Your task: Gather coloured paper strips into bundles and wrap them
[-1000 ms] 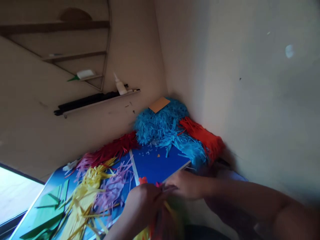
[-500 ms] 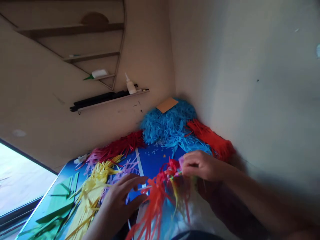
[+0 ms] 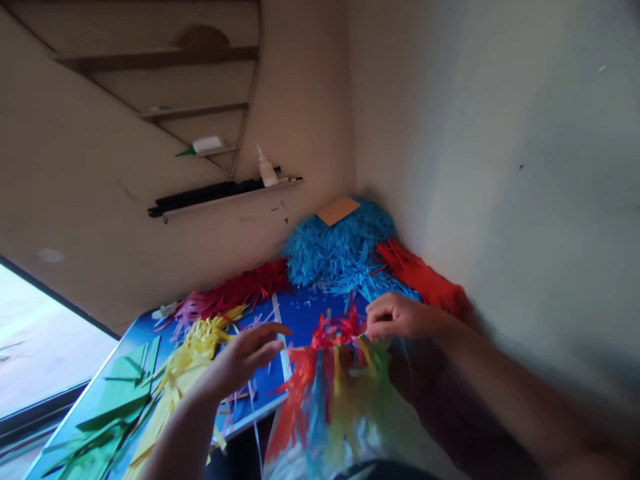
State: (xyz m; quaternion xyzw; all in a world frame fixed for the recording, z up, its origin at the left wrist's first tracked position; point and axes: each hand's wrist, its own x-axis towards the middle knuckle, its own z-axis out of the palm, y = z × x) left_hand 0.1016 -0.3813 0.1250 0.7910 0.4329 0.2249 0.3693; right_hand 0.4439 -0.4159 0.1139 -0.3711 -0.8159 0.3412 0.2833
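Our right hand (image 3: 400, 317) pinched a bundle of paper strips (image 3: 327, 383) at its gathered top, probably the safest hold: limp, light, tearable. Our left hand (image 3: 245, 353) hovered, fingers spread.

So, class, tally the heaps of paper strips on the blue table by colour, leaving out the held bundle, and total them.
Blue heap: 1
Red heaps: 2
Yellow heap: 1
Green heap: 1
Pink heap: 1
Lilac heap, behind the left hand: 1
Total: 7
Left out: mixed bundle in the right hand.

Home craft corner: paper strips (image 3: 345, 250), shelves (image 3: 200, 110).
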